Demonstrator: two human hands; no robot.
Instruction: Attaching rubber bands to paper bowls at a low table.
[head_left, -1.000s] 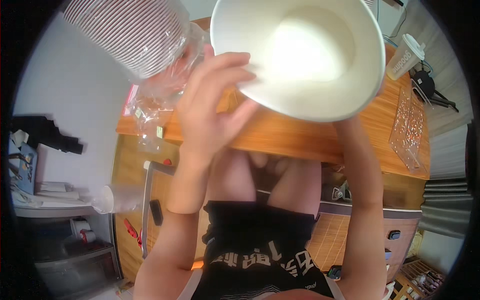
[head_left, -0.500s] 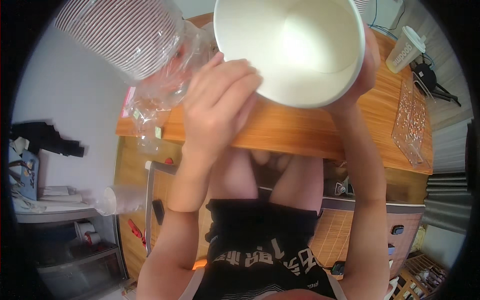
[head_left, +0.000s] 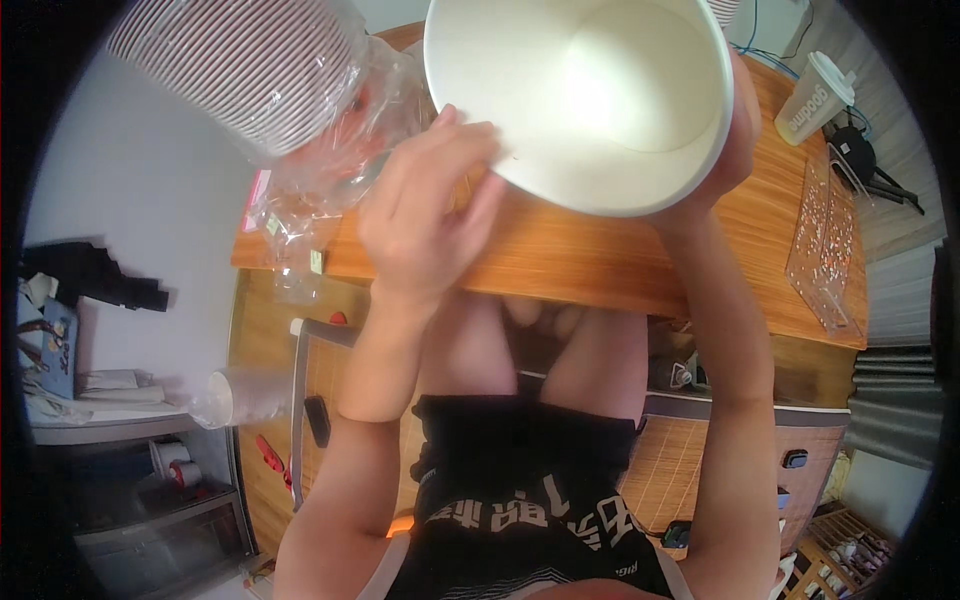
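A large white paper bowl [head_left: 590, 90] is held up close to the camera above a wooden table [head_left: 600, 255], its empty inside facing me. My left hand [head_left: 425, 215] grips its near-left rim, fingers curled over the edge. My right hand [head_left: 730, 140] holds the bowl's right side, mostly hidden behind it. To the upper left, a stack of white paper bowls [head_left: 245, 70] lies in a clear plastic bag [head_left: 330, 170] on the table's left end.
A white takeaway cup with lid [head_left: 815, 95] stands at the table's far right. A clear plastic tray [head_left: 825, 245] lies along the right edge. Shelves with clutter [head_left: 110, 400] stand at left; a clear cup [head_left: 240, 397] sits there. My legs are under the table.
The bowl has moved to the right and tipped its opening more toward me. My left hand has shifted along its rim with it.
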